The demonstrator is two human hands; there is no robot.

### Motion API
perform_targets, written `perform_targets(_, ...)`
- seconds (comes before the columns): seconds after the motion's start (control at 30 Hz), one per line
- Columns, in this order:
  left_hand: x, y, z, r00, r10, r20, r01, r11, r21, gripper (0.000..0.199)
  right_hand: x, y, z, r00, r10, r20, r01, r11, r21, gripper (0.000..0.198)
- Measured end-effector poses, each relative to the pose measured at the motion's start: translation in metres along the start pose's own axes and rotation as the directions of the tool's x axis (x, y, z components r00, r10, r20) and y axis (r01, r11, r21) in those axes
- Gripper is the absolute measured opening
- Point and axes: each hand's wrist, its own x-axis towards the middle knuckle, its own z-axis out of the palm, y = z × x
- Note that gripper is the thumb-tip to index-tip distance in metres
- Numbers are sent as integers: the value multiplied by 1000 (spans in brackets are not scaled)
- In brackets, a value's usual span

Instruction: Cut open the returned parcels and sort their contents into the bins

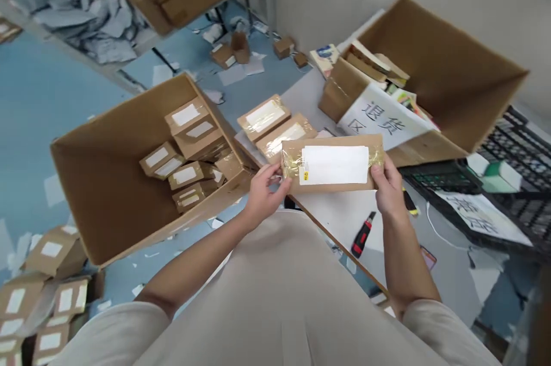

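Between my two hands is a flat cardboard parcel [336,164], taped at both ends, with a large white label facing up. My left hand [267,189] grips its left end, thumb in front. At the right end, my right hand [388,185] has its thumb over the taped edge and its fingers behind. Just beyond the parcel, two taped cardboard boxes [263,117] with white labels lie on the table [344,211]. To the left of my left hand stands a large open carton [107,182] with several small labelled boxes [187,145] in it.
A red and black utility knife [363,235] lies on the table near my right forearm. Another open carton [451,73], with books and a handwritten sign [387,119], stands at the back right. Black crates [520,165] are at far right. Boxes [54,251] and paper scraps cover floor areas.
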Motion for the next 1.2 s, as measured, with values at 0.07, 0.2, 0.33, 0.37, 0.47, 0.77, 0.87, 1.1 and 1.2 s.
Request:
perform_targets(0.07, 15, -5, 34, 991, -20, 135, 15, 999, 38, 37, -29, 33, -10, 984, 93, -152, -100, 994, -38, 52)
perform_targets(0.2, 33, -34, 87, 941, -77, 330, 36, 991, 128, 41, -91, 90, 8, 868, 359, -342, -381, 924, 3, 61)
perform_targets(0.33, 38, -74, 116, 876, -94, 474, 9, 984, 178, 49, -133, 124, 37, 739, 544, -399, -546, 829, 118, 73)
perform_targets(0.37, 40, -84, 120, 858, -100, 505, 6, 983, 185, 51, -138, 129, 42, 720, 569, -398, -567, 813, 137, 77)
perform_targets(0.47, 45, -108, 126, 815, -122, 566, 12, 981, 194, 54, -142, 138, 46, 690, 617, -379, -609, 777, 156, 85)
perform_targets(0.77, 54, -125, 127, 735, -121, 667, 17, 987, 159, 69, -142, 137, 54, 602, 698, -387, -633, 713, 301, 82)
perform_targets(0.87, 53, -133, 122, 691, -144, 708, 53, 988, 148, 87, -151, 134, 55, 663, 654, -364, -561, 756, 338, 81)
perform_targets(1.1, 66, -148, 110, 622, -147, 769, -35, 976, 215, 102, -180, 162, 41, 598, 692, -405, -566, 722, 399, 70)
perform_targets(1.2, 67, -142, 115, 637, -128, 760, -28, 982, 189, 97, -181, 178, 36, 585, 686, -432, -591, 726, 353, 70)
